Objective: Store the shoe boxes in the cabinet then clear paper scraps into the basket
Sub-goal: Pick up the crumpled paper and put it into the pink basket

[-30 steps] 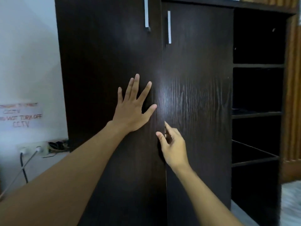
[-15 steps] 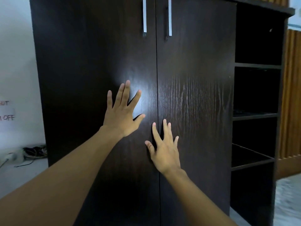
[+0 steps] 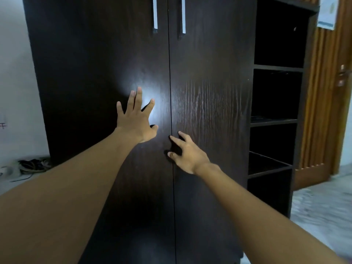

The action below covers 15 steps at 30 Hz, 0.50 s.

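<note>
The cabinet [image 3: 95,73] and its handles [image 3: 155,16] run off the top; floor [image 3: 323,216] blurred.

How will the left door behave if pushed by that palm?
Probably rigid: the left door looks a flat wooden panel. Flush with the right door, it likely won't swing inward. Its glossy sheen suggests the left hand could slip.

Cabinet [image 3: 209,92] — dark brown, woodgrain; handles [image 3: 155,14] — silver; wall [image 3: 15,73] white.

The dark cabinet [image 3: 209,92] stands closed on the pale floor [image 3: 323,212], where tangled cables [image 3: 34,164] lie to its left.
</note>
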Tool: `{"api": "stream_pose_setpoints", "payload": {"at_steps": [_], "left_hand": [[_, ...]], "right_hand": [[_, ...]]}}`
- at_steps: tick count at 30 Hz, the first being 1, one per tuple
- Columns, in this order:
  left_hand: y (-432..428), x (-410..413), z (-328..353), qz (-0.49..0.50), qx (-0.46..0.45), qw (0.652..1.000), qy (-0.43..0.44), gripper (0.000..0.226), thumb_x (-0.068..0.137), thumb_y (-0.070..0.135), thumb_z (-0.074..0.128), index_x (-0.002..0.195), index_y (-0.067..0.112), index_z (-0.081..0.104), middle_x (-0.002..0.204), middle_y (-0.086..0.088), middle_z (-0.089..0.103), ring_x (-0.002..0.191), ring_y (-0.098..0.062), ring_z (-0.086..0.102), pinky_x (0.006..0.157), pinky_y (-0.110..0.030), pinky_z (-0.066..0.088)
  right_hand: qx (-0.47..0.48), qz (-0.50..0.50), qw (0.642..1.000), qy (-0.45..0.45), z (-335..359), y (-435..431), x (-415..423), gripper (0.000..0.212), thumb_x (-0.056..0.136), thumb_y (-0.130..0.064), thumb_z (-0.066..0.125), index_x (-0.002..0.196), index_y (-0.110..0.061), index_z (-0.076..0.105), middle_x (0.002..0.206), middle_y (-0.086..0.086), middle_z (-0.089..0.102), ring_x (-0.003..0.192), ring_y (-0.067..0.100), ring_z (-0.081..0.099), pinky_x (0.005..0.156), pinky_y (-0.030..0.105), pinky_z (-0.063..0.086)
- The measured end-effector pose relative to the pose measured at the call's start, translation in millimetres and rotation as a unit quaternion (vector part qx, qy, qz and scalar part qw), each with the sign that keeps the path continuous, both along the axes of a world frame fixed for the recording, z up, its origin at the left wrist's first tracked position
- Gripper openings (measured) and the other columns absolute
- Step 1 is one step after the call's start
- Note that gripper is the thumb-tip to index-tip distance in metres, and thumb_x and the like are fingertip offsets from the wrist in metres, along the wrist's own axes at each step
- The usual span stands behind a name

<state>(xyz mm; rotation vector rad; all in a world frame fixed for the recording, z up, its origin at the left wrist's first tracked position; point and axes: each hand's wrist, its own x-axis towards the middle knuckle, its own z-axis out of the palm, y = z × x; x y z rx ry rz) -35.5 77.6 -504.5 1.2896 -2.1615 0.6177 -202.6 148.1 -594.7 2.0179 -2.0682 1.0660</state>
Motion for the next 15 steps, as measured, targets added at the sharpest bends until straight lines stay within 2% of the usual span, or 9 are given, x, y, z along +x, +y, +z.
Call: {"api": "stream_pose_setpoints", "payload": {"at_steps": [2, 3, 6, 11, 15], "left_hand": [[20, -6, -5, -0.028, 0.044, 0.998, 0.027, 0.075, 0.091, 0.050, 0.054, 0.154, 0.028, 0.019, 0.163, -0.008, -0.015, 0.150, -0.030, -0.011, 0.118, -0.058, 0.011], [31, -10, -11, -0.050, 0.065, 0.996, 0.042, 0.070, 0.091, 0.049, 0.055, 0.151, 0.026, 0.028, 0.164, -0.009, -0.001, 0.151, -0.030, 0.002, 0.117, -0.056, 0.019], [62, -34, -38, -0.145, 0.146, 0.972, 0.112, 0.059, 0.090, 0.051, 0.057, 0.143, 0.026, 0.046, 0.151, -0.003, 0.042, 0.138, -0.026, 0.040, 0.106, -0.041, 0.039], [116, -103, -107, -0.252, 0.250, 0.925, 0.132, 0.048, 0.087, 0.054, 0.060, 0.130, 0.032, 0.059, 0.134, 0.000, 0.059, 0.123, -0.021, 0.056, 0.104, -0.041, 0.045], [163, -170, -164, -0.289, 0.332, 0.893, 0.095, 0.043, 0.085, 0.057, 0.059, 0.124, 0.038, 0.061, 0.129, 0.004, 0.061, 0.121, -0.019, 0.055, 0.104, -0.042, 0.045]], "right_hand": [[0.008, -0.008, 1.000, -0.026, 1, 20, -10, 0.056, 0.097, -0.043, 0.054, 0.149, -0.037, 0.036, 0.157, -0.007, 0.033, 0.142, 0.018, 0.035, 0.112, 0.041, 0.037], [0.010, -0.014, 0.999, -0.038, -3, 33, -16, 0.051, 0.096, -0.042, 0.055, 0.146, -0.037, 0.042, 0.151, -0.005, 0.043, 0.137, 0.018, 0.042, 0.110, 0.041, 0.039], [0.023, -0.038, 0.997, -0.061, -28, 80, -37, 0.041, 0.094, -0.042, 0.056, 0.134, -0.037, 0.055, 0.133, -0.008, 0.061, 0.123, 0.014, 0.057, 0.103, 0.038, 0.046], [0.046, -0.101, 0.991, -0.069, -87, 172, -89, 0.032, 0.092, -0.039, 0.058, 0.124, -0.036, 0.063, 0.120, -0.011, 0.068, 0.111, 0.011, 0.063, 0.096, 0.036, 0.051], [0.084, -0.157, 0.981, -0.079, -140, 243, -152, 0.031, 0.091, -0.038, 0.059, 0.121, -0.035, 0.065, 0.121, -0.011, 0.066, 0.108, 0.011, 0.064, 0.094, 0.037, 0.052]]}}
